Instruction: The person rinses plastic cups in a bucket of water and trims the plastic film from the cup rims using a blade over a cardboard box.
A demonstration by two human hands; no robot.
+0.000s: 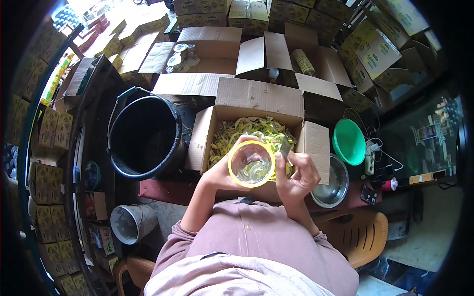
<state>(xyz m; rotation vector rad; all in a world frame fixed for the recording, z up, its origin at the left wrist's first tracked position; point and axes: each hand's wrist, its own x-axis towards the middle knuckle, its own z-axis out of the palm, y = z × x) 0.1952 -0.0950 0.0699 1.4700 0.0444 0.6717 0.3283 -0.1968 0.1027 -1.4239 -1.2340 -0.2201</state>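
My left hand (222, 172) is wrapped round a clear jar with a yellow rim (252, 184), its open mouth tilted toward me. Between the thumb and fingers of my right hand (299, 178) is a small dark flat blade-like piece (285, 146), just right of the jar. Both hands are over the near side of an open cardboard box (260, 99). Inside that box lies a heap of yellow-green printed wrappers or labels (227, 138), partly hidden by my hands and the jar.
Left of the box stands a black bucket (114, 158). To the right are a green bowl (349, 140) and a metal bowl (340, 190). Behind, open cartons (210, 34) hold lidded jars (175, 60) and a stack of rings or lids (302, 61). A grey bucket (131, 224) stands low left.
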